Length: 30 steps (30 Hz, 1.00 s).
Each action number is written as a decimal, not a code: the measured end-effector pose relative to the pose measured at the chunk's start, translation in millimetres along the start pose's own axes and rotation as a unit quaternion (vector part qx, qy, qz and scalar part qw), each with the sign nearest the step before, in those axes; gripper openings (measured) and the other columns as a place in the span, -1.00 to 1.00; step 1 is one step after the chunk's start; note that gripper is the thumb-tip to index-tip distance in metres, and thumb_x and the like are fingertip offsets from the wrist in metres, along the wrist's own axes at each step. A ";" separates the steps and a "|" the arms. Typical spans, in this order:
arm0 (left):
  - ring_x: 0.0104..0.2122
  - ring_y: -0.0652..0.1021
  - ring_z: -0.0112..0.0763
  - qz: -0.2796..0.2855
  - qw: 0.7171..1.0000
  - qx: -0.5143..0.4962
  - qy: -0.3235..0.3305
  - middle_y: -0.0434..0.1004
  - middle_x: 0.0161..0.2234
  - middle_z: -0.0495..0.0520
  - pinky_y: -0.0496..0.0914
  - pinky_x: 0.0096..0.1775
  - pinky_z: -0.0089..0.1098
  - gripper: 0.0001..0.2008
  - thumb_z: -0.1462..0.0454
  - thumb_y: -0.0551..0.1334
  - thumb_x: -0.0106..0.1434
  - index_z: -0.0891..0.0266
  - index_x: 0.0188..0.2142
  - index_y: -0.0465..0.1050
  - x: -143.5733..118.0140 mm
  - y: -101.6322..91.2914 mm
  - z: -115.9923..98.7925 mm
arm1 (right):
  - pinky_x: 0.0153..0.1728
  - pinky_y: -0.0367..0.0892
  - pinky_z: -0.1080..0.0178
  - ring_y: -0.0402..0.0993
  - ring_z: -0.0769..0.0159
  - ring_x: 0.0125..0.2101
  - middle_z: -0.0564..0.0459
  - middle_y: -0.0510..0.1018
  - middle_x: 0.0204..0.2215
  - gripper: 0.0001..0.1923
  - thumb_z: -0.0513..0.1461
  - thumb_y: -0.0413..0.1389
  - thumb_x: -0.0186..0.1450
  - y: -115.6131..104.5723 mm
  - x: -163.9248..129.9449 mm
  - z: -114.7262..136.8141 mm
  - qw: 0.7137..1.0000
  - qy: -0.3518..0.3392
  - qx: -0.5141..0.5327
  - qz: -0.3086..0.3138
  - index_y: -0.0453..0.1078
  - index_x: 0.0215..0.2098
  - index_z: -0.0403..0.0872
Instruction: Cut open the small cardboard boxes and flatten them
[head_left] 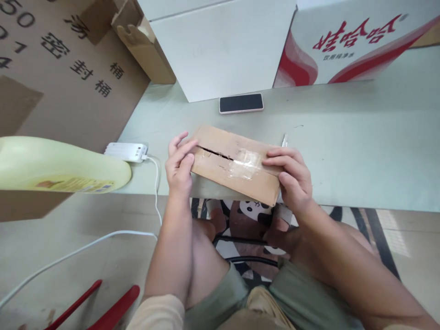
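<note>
A small brown cardboard box (pixel 220 137) is between my two hands at the front edge of the table, tilted a little down to the right. Its top seam is parted into a dark slit on the left half, while clear shiny tape covers the right half. My left hand (pixel 180 162) grips the box's left end, thumb near the slit. At the right end, my right hand (pixel 292 176) is closed round the corner with fingers on top. Just beyond that hand lies a thin pale object (pixel 284 140), partly hidden, whose kind I cannot make out.
A phone (pixel 241 103) lies behind the box, before a large white carton (pixel 227 50) and a red-and-white carton (pixel 343 50). To the left are a pale yellow bottle (pixel 62 165), a white power bank (pixel 125 151) with a cable, and a big brown carton (pixel 75 91).
</note>
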<state>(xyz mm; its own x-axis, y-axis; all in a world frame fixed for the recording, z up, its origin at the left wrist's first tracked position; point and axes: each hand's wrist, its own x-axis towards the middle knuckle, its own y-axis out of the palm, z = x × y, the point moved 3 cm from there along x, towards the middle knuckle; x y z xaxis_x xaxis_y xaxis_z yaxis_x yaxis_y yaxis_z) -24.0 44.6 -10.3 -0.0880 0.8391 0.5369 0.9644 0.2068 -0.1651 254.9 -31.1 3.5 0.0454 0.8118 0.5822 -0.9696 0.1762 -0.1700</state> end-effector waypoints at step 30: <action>-0.04 0.63 0.11 0.164 0.903 -0.275 -0.286 0.67 -0.26 0.20 0.55 -0.09 -0.05 -0.22 -0.34 0.45 -0.35 0.09 -0.25 0.62 -20.5 12.2 21.4 | 0.41 -0.01 -0.12 -0.03 0.06 0.46 0.00 0.04 0.49 -0.36 0.04 -0.01 0.47 8.2 -0.8 0.3 0.984 -0.017 -0.014 0.178 0.03 0.47 0.21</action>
<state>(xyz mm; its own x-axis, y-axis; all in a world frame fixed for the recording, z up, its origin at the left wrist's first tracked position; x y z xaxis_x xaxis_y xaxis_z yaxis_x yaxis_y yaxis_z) -15.7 40.7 -41.0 0.2619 0.9651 -0.0074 0.9264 -0.2492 0.2822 246.9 -30.5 1.9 -0.3038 0.8061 0.5078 -0.9158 -0.1001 -0.3890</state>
